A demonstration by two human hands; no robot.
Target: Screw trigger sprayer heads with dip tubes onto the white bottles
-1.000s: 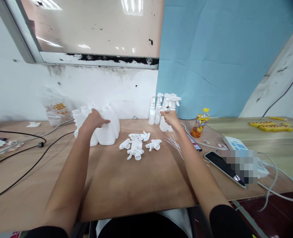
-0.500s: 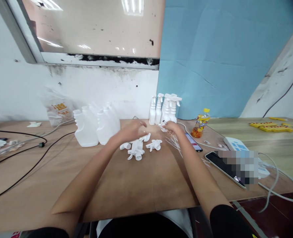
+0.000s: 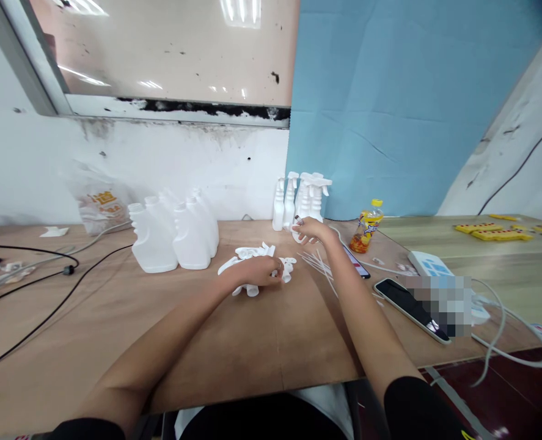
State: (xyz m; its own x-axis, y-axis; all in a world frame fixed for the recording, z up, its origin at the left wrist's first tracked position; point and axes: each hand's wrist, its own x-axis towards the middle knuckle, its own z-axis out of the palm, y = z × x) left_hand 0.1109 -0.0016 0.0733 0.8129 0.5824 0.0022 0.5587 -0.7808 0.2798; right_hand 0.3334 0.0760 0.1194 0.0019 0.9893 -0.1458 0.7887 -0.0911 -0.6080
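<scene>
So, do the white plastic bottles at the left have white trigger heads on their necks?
No, the visible necks of those white plastic bottles are bare, while white trigger heads lie loose on the brown tabletop.

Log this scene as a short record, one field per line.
Left hand: at the loose heads; grip unclear
Right hand: in front of the fitted bottles; grip unclear
Open bottles: upright, grouped left of the loose heads
Fitted bottles: upright, spray heads on
Straws: lying beside the right forearm
Drink: upright, yellow cap on
</scene>
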